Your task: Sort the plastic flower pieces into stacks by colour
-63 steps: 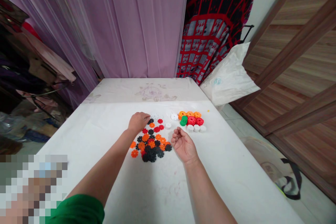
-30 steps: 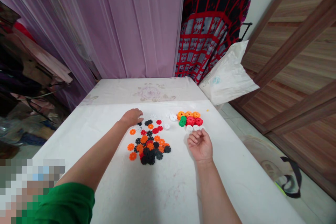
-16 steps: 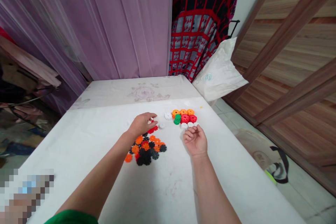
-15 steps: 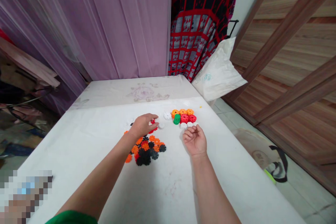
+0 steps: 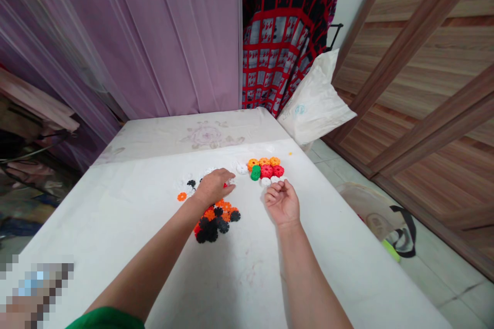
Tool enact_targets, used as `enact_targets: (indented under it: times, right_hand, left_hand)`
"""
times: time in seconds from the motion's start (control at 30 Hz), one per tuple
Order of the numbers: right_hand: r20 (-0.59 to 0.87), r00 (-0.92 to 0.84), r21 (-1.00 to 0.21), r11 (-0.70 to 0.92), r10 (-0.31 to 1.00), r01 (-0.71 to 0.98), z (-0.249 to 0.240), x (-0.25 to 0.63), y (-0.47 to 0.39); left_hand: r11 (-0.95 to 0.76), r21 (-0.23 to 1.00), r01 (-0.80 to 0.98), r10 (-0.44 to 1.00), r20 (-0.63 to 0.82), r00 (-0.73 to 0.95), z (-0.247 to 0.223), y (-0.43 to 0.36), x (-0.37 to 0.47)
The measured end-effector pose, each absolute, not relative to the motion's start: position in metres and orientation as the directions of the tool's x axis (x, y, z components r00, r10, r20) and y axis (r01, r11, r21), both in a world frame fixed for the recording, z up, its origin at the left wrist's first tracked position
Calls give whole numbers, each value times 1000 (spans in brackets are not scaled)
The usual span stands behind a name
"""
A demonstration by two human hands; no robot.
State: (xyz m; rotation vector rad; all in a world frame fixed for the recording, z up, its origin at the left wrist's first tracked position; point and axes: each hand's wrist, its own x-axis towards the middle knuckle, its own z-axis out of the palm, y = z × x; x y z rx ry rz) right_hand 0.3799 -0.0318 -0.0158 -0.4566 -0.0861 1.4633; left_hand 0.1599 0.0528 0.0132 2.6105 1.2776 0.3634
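White cloth (image 5: 347,247) covers the table (image 5: 179,139), with a lilac curtain (image 5: 173,36) behind and wooden doors (image 5: 420,87) to the right. A red-and-black hanging (image 5: 281,25) adjoins the curtain; a white bag (image 5: 314,103) stands by the table's far right corner. The right hand (image 5: 283,203) is palm up, fingers loosely curled, half open, just before the white stacks (image 5: 270,181) and partly hiding them. The left hand (image 5: 212,187), palm down, covers the far part of a pile (image 5: 212,226) of orange, black and red discs; its thumb and fingers curve round a white piece (image 5: 230,181), though whether they grip it I cannot tell. Past the white stacks sit two red stacks (image 5: 272,170), a green stack (image 5: 255,172) at their left, then three orange stacks (image 5: 264,162) in a row. An orange disc (image 5: 181,197) lies apart, left of the left hand, near a black disc (image 5: 191,183)
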Motion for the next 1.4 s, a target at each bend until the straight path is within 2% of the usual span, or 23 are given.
enact_targets:
  times: [0.23,0.5,1.07,1.4]
  right_hand:
    - [-205,114,-337,39,972,-941,-15,380,-33]
    - [-220,140,-314,66,965,-947,-15,387,-35]
    - [-229,219,-320,139,948,-937,-14,398,-35]
    - [-255,275,-340,181,927,-923,-14,401,-30]
  left_hand:
    - [-607,269,747,793,146,592,3,53,160]
    - [-534,329,779,843,144,518,-4,55,165]
    - [-529,388,755,847,186,498,-10,37,208]
    - [-428,415,803,904,187,385,-7,26,234]
